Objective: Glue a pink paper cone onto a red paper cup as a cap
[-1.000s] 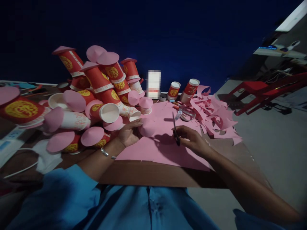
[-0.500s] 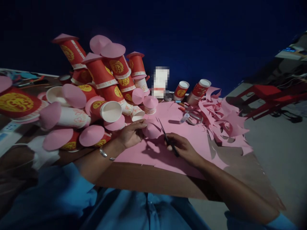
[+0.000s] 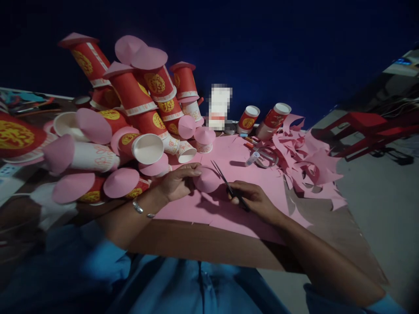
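Scissors (image 3: 231, 191): swung leftward since a second ago, now close beside the pink cone (image 3: 208, 181), tips toward 11 o'clock, blades slightly parted; whether touching the paper, cannot tell.
Right hand (image 3: 255, 199): curled around the scissors' handles, at 4 o'clock from the cone.
Left hand (image 3: 179, 181): thumb and fingers pinched together on the cone's rim, at 9 o'clock; silver bracelet (image 3: 138, 206) at the wrist.
Cone's place: over the pink sheets (image 3: 268, 174), near mid-view, between both hands.
Bench (image 3: 196, 244): brown, largely covered by the sheets, spread flat.
Small cup (image 3: 204, 147): pink-topped, at 12 o'clock from the cone.
Cup pile (image 3: 132, 93): red and white, many with pink cone tops, massed at 10 o'clock.
Clear tube (image 3: 252, 158): on the sheets at 2 o'clock.
Red cups (image 3: 248, 121): two, near the far edge at 1 o'clock.
Paper scraps (image 3: 322, 168): heaped at 3 o'clock.
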`<action>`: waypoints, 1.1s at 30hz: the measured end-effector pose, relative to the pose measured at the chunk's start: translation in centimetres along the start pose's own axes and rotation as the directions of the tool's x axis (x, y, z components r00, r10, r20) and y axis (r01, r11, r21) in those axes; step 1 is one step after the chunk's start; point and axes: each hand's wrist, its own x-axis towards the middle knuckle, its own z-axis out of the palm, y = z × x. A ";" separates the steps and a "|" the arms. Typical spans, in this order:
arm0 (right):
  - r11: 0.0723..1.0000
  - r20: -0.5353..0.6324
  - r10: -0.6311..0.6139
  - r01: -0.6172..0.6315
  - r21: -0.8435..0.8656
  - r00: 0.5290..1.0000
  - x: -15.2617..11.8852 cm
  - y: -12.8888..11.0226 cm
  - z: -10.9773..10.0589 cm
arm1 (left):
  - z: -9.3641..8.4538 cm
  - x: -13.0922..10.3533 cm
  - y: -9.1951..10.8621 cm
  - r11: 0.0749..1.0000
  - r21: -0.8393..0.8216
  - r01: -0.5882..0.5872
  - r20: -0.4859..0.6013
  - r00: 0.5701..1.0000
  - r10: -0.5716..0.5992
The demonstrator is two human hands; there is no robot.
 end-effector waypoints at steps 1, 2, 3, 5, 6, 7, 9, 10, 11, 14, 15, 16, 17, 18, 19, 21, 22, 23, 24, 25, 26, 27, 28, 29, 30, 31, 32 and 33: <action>1.000 -0.002 -0.002 0.002 0.003 1.000 0.0 -0.1 0.1 | 0.0 0.0 0.0 1.000 -0.001 0.004 -0.004 1.000 -0.004; 1.000 -0.004 -0.003 0.003 0.013 1.000 0.0 -0.1 0.1 | 0.0 -0.1 0.0 1.000 -0.005 0.007 -0.006 1.000 -0.007; 1.000 -0.006 -0.001 0.001 0.027 1.000 0.0 -0.2 0.2 | 0.1 -0.1 0.0 1.000 -0.009 0.013 -0.006 1.000 -0.013; 0.999 -0.007 0.011 -0.011 0.053 1.000 -0.1 -0.2 0.3 | 0.2 -0.1 0.1 1.000 -0.021 0.018 -0.008 1.000 -0.018; 0.998 -0.005 0.017 -0.016 0.059 1.000 -0.1 -0.3 0.3 | 0.3 -0.2 0.1 0.999 -0.027 0.017 -0.006 1.000 -0.017; 0.998 -0.006 0.021 -0.020 0.063 1.000 -0.1 -0.3 0.3 | 0.4 -0.2 0.2 0.999 -0.029 0.016 0.001 1.000 -0.015; 0.997 -0.010 0.019 -0.018 0.069 1.000 -0.1 -0.2 0.3 | 0.5 -0.2 0.2 1.000 -0.030 0.008 0.016 1.000 -0.008; 0.997 -0.014 0.015 -0.014 0.075 1.000 -0.1 -0.2 0.3 | 0.5 -0.2 0.2 0.999 -0.032 0.004 0.019 1.000 -0.004; 0.997 -0.016 0.013 -0.011 0.081 1.000 -0.2 -0.1 0.3 | 0.6 -0.2 0.2 0.999 -0.033 0.006 0.020 1.000 -0.006; 0.996 -0.014 0.004 -0.003 0.087 1.000 -0.2 0.1 0.3 | 0.6 -0.1 0.2 0.999 -0.042 0.013 0.014 1.000 -0.013; 0.996 -0.015 0.003 -0.002 0.084 1.000 -0.2 0.2 0.3 | 0.6 -0.1 0.2 0.999 -0.044 0.015 0.017 1.000 -0.014; 0.997 -0.016 0.001 0.000 0.081 1.000 -0.2 0.2 0.3 | 0.6 -0.1 0.2 0.999 -0.044 0.016 0.020 1.000 -0.015; 0.997 -0.019 0.000 0.001 0.079 1.000 -0.2 0.2 0.3 | 0.5 -0.1 0.2 0.999 -0.042 0.017 0.022 1.000 -0.016; 0.997 -0.023 0.000 0.002 0.079 1.000 -0.2 0.1 0.3 | 0.5 -0.1 0.2 0.999 -0.038 0.016 0.022 1.000 -0.015; 0.997 -0.026 0.001 0.002 0.082 1.000 -0.2 0.1 0.3 | 0.4 -0.1 0.2 0.999 -0.032 0.016 0.023 1.000 -0.016; 0.996 -0.025 0.001 0.001 0.092 1.000 -0.2 0.1 0.3 | 0.3 -0.1 0.2 1.000 -0.021 0.019 0.024 1.000 -0.019; 0.996 -0.023 0.003 0.000 0.094 1.000 -0.2 0.2 0.3 | 0.2 -0.1 0.2 1.000 -0.018 0.020 0.026 0.999 -0.020; 0.996 -0.023 0.003 -0.001 0.094 1.000 -0.1 0.2 0.3 | 0.2 -0.1 0.1 1.000 -0.019 0.020 0.028 0.999 -0.020; 0.996 -0.024 0.001 0.001 0.092 1.000 -0.1 0.3 0.2 | 0.1 -0.1 0.1 1.000 -0.023 0.020 0.030 0.999 -0.019; 0.996 -0.025 -0.001 0.003 0.087 1.000 -0.1 0.3 0.2 | 0.1 -0.1 0.1 0.999 -0.029 0.016 0.032 0.999 -0.015; 0.997 -0.029 -0.004 0.006 0.080 1.000 -0.1 0.3 0.2 | 0.1 -0.1 0.1 0.999 -0.035 0.013 0.034 0.999 -0.012; 0.997 -0.031 -0.007 0.009 0.075 1.000 -0.1 0.4 0.2 | 0.1 -0.1 0.1 0.999 -0.039 0.010 0.036 0.999 -0.009; 0.997 -0.030 -0.008 0.010 0.073 1.000 -0.1 0.4 0.2 | 0.0 0.0 0.1 0.999 -0.041 0.010 0.037 0.999 -0.008; 0.997 -0.028 -0.007 0.009 0.074 1.000 -0.1 0.4 0.2 | 0.0 0.0 0.1 0.999 -0.039 0.012 0.039 0.999 -0.010; 0.997 -0.024 -0.007 0.009 0.075 1.000 -0.1 0.4 0.2 | 0.0 0.0 0.1 0.999 -0.036 0.014 0.041 0.999 -0.013; 0.997 -0.023 -0.009 0.011 0.077 1.000 -0.1 0.4 0.2 | 0.0 0.0 0.1 0.999 -0.032 0.017 0.042 0.999 -0.016; 0.997 -0.021 -0.011 0.013 0.080 1.000 -0.1 0.4 0.2 | 0.0 0.0 0.1 0.999 -0.031 0.020 0.043 0.999 -0.018; 0.996 -0.020 -0.012 0.013 0.083 1.000 -0.2 0.5 0.2 | 0.0 0.0 0.1 0.999 -0.031 0.021 0.044 0.999 -0.020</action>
